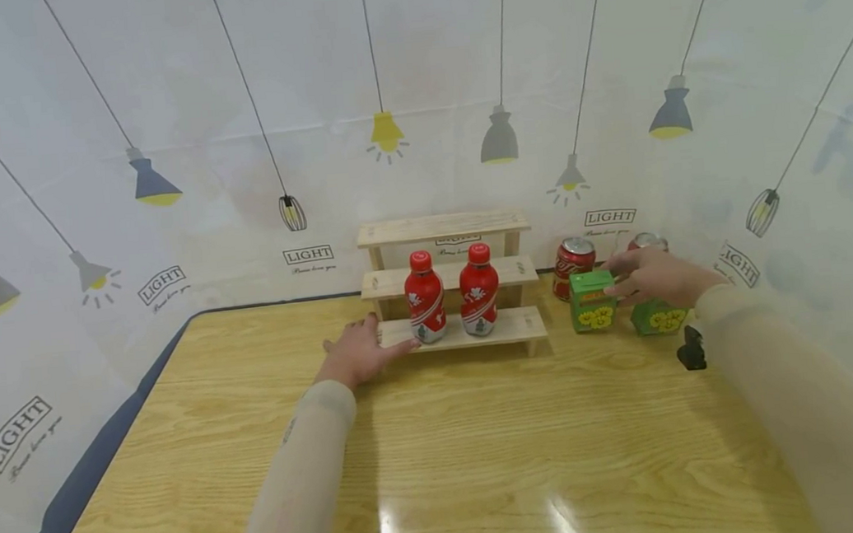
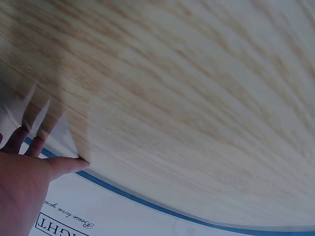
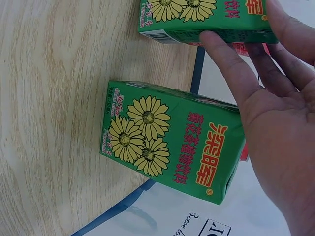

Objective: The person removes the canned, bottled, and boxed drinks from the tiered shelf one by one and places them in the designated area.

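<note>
My left hand (image 1: 358, 352) rests at the left end of a three-step wooden shelf (image 1: 442, 230), thumb stretched along the lowest step's front. In the left wrist view its straight fingers (image 2: 64, 165) overlap the tabletop. Two red bottles, one left (image 1: 425, 291) and one right (image 1: 479, 292), stand upright on that lowest step. Right of the shelf, my right hand (image 1: 657, 273) pinches a green drink carton (image 1: 594, 311) printed with yellow flowers near its top. A second matching carton (image 3: 162, 140) stands beside it, partly under the hand in the head view.
Behind the cartons stand two red drink cans, a left one (image 1: 573, 266) and a right one (image 1: 647, 240) partly hidden by the hand. A small black object (image 1: 692, 349) is beside my right wrist. The wood-grain table (image 1: 440, 464) meets a lamp-printed wall covering (image 1: 240, 147).
</note>
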Motion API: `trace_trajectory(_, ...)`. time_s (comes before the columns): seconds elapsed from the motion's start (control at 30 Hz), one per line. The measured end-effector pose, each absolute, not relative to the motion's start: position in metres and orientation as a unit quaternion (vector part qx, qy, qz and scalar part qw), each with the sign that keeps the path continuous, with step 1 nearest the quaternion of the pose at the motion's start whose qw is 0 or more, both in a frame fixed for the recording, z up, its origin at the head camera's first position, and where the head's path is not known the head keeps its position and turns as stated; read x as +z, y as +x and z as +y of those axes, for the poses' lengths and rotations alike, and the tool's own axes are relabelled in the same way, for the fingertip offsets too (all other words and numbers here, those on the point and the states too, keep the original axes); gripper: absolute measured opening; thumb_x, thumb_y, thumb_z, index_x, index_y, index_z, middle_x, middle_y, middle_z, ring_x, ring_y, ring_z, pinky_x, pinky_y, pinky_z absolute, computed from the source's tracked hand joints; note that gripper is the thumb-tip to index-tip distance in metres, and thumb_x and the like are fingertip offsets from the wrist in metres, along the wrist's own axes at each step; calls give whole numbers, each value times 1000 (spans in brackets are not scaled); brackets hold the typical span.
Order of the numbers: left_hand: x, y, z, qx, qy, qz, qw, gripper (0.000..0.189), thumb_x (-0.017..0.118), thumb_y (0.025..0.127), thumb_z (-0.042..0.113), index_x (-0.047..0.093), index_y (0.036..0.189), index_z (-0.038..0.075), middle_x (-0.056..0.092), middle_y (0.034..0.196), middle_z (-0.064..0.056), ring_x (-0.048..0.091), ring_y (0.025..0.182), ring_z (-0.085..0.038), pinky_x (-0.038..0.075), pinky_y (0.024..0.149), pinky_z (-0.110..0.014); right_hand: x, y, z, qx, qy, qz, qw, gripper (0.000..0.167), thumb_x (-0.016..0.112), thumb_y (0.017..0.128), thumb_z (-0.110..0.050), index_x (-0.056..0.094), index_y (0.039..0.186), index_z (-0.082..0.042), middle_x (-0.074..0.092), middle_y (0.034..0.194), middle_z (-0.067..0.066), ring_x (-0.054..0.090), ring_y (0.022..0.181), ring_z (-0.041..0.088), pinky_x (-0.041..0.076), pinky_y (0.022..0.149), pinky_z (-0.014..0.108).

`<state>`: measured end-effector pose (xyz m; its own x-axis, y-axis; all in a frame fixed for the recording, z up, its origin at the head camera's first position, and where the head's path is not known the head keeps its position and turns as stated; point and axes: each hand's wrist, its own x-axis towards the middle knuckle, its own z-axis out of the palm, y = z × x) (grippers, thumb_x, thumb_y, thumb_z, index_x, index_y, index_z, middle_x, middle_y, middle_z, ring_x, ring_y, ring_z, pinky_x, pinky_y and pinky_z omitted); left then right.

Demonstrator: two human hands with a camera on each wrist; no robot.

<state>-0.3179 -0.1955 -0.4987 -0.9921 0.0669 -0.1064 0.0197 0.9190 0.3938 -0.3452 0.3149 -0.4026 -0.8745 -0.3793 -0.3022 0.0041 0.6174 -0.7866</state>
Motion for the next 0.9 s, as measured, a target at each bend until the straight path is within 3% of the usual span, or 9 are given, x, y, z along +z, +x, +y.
trace_trajectory(0.13, -499, -318, -195, 202, 20, 977, 59, 141, 40, 68, 109, 35, 164, 6, 47, 166, -19, 39, 157, -44, 15, 118, -90, -404, -347, 314, -423, -108, 871, 225, 70, 65, 105, -14, 30, 161, 9, 17, 171, 37, 49, 145, 54, 57, 110, 51)
trace_trajectory(0.33, -499, -319, -195, 202, 21, 977, 58, 142, 40, 68, 110, 35, 164, 6, 47, 166, -20, 39, 156, -44, 15, 118, -89, -405, -349, 319, -404, -118, 880, 220, 65, 65, 105, -15, 37, 161, 4, 31, 168, 34, 49, 146, 52, 54, 114, 55)
trace_trajectory(0.6, -499, -319, -196, 200, 22, 978, 61, 141, 40, 68, 110, 35, 164, 6, 45, 167, -19, 37, 157, -44, 14, 119, -89, -385, -353, 322, -334, -127, 921, 155, 61, 65, 106, -39, 51, 155, -5, 52, 159, 25, 62, 134, 41, 56, 110, 57)
trace_trajectory(0.8, -498, -318, -196, 198, 27, 978, 59, 136, 43, 72, 106, 34, 164, 6, 46, 166, -20, 38, 157, -44, 18, 117, -90, -362, -351, 310, -337, -141, 921, 136, 59, 63, 108, -38, 52, 154, -2, 56, 156, 25, 65, 131, 36, 60, 104, 45)
trace_trajectory(0.9, -498, -318, -196, 193, 29, 979, 61, 135, 42, 74, 105, 33, 165, 6, 46, 166, -21, 38, 157, -45, 18, 116, -91, -351, -348, 300, -342, -149, 919, 131, 60, 63, 108, -40, 53, 153, -2, 54, 157, 25, 64, 133, 37, 60, 105, 44)
